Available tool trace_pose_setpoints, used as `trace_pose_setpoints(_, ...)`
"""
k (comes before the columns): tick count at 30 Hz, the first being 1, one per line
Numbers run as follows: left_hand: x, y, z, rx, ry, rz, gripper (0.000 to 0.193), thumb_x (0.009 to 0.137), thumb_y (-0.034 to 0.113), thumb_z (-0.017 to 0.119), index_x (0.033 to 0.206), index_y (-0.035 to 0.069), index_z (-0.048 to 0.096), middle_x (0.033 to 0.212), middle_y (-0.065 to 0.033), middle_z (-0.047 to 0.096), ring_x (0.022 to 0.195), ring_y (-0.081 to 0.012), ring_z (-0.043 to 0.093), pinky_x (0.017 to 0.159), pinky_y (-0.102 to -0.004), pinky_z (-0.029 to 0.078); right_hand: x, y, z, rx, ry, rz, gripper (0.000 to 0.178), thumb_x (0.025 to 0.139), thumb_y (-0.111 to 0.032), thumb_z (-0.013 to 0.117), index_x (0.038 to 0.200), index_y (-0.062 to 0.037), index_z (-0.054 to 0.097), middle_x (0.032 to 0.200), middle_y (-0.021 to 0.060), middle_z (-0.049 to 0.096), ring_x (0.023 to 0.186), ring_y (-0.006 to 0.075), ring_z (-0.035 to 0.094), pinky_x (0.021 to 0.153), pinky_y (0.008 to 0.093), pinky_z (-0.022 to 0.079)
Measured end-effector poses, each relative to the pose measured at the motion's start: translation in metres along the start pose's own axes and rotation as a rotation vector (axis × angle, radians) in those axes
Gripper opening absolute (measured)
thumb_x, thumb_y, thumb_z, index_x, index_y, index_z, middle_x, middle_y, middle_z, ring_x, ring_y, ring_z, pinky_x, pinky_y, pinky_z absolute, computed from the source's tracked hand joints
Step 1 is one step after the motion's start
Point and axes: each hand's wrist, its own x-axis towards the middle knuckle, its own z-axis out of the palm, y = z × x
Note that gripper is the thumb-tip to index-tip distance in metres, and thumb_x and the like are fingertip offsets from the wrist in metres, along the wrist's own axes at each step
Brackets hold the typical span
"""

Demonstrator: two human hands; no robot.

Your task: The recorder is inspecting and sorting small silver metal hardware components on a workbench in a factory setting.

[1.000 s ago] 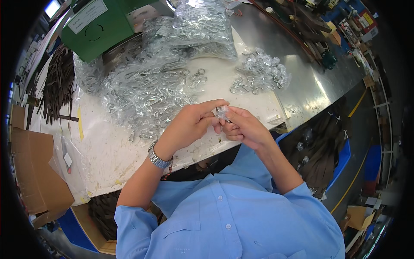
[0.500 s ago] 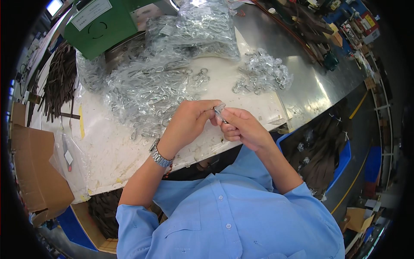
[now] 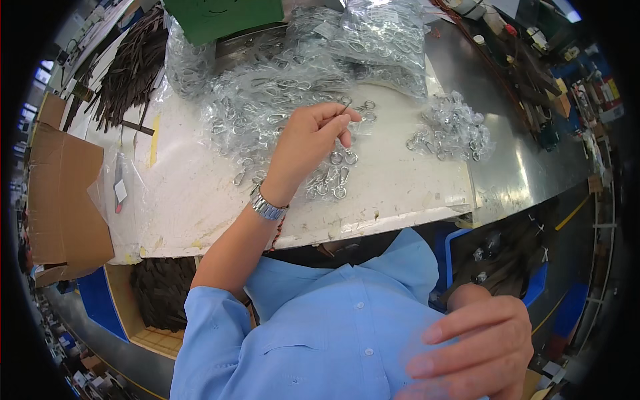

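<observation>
My left hand [image 3: 312, 143], with a steel watch [image 3: 269, 205] at the wrist, is over the front edge of a heap of snap hooks in clear plastic bags [image 3: 267, 93]. Its thumb and fingers are pinched together; a thin dark metal bit shows at the fingertips, too small to name. Below that hand, several bare metal snap hooks [image 3: 325, 185] lie on the white tabletop. My right hand [image 3: 477, 347] is raised in front of the blue shirt, off the table, somewhat blurred, its fingers apart with nothing visible in them.
A smaller pile of crumpled clear bags with metal rings [image 3: 457, 127] sits to the right. A green bin [image 3: 227, 17] stands at the back. Dark strips [image 3: 137, 63] and a cardboard box [image 3: 67, 200] are at the left. Below the table's right edge is a blue-rimmed crate [image 3: 450, 260].
Both hands were together on a small bagged piece; now they are apart. My left hand has moved up to the heap, my right back toward the body. The view has shifted.
</observation>
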Motion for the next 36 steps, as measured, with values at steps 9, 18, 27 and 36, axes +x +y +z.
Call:
trace_pose_setpoints(9, 0.001, 0.0, -0.002, -0.112, 0.089, 0.024, 0.025, 0.11, 0.015, 0.061, 0.121, 0.0, 0.078, 0.078, 0.0019, 0.069, 0.059, -0.0003, 0.045, 0.054, -0.0186, 0.035, 0.039, 0.035, 0.042, 0.102, -0.056, -0.013, 0.027, 0.093, -0.008, 0.073, 0.119, -0.0038, 0.077, 0.104, 0.0161, 0.081, 0.078, 0.0273, 0.077, 0.069, 0.0364, 0.062)
trace_pose_setpoints(18, 0.01, -0.003, -0.004, -0.27, 0.133, 0.063, 0.024, 0.111, 0.016, 0.062, 0.12, -0.001, 0.077, 0.079, 0.0021, 0.067, 0.057, -0.0005, 0.045, 0.053, -0.0179, 0.034, -0.022, 0.276, -0.008, -0.653, -0.184, 0.414, 0.03, 0.095, -0.003, 0.066, 0.123, -0.0056, 0.075, 0.113, 0.0164, 0.076, 0.105, 0.0379, 0.072, 0.087, 0.0486, 0.058)
trace_pose_setpoints(27, 0.009, -0.008, -0.009, -0.22, 0.093, 0.047, 0.025, 0.112, 0.016, 0.061, 0.119, 0.0, 0.078, 0.079, 0.0028, 0.068, 0.058, -0.0003, 0.047, 0.053, -0.0178, 0.035, -0.017, 0.292, -0.005, -0.78, -0.395, 0.5, 0.016, 0.089, -0.006, 0.072, 0.104, -0.0019, 0.075, 0.09, 0.0151, 0.072, 0.087, 0.0371, 0.071, 0.078, 0.0468, 0.057)
trace_pose_setpoints(36, 0.01, -0.011, 0.006, 0.092, 0.246, 0.305, 0.024, 0.104, 0.017, 0.073, 0.124, 0.005, 0.077, 0.087, 0.0026, 0.072, 0.06, -0.0046, 0.048, 0.058, -0.0232, 0.043, -0.012, 0.231, -0.01, -0.573, -0.087, 0.684, 0.01, 0.096, -0.01, 0.069, 0.099, -0.0013, 0.075, 0.087, 0.0112, 0.07, 0.08, 0.0265, 0.072, 0.069, 0.0394, 0.057)
